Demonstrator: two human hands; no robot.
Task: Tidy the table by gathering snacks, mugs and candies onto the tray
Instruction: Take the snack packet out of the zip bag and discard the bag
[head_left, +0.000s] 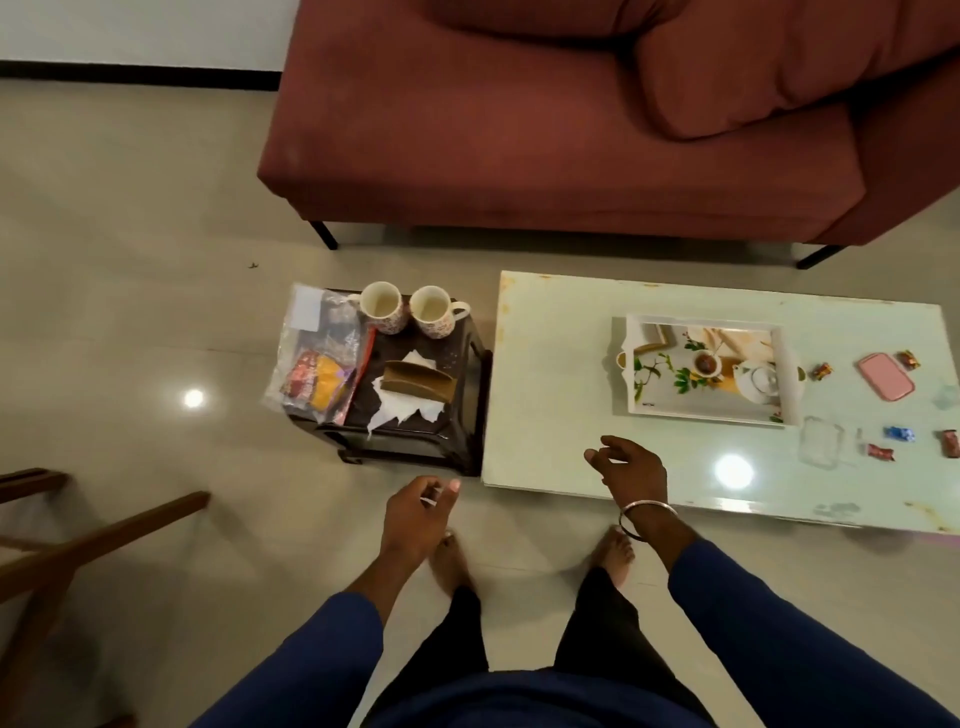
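A: Starting at the mugs (408, 310): two, side by side at the far edge of the dark side table (467, 415), upright, look empty. Handles point outward, one left, one right.

B: Which hand's nearer?

A: Left hand (415, 514). It hangs just short of the side table's near edge; mugs lie ahead of it and a little left. Fingers loosely curled, nothing clearly held. There's a pale sliver at the fingertips, can't tell what.

B: Right?

A: Right hand (626, 467) hovers over the near-left part of the tabletop (545, 415), fingers relaxed and spread, empty grip. Bangle on that wrist.

B: Tray?

A: Tray (636, 364) sits mid-tabletop, ahead and right of the right hand, long axis left to right. The teapot, cup and leaves look like a printed picture, so I judge nothing is loaded.

B: Snacks?

A: Snack bag (317, 358) on the side table's left, overhanging, long axis running away from the person. Clear plastic, red and yellow packets inside.

B: Candies?

A: Candies (893, 441) scattered loose, right of the tray, near a pink case (885, 383).

B: Other stuff?

A: Napkin holder (418, 387) on tissue beside the bag.
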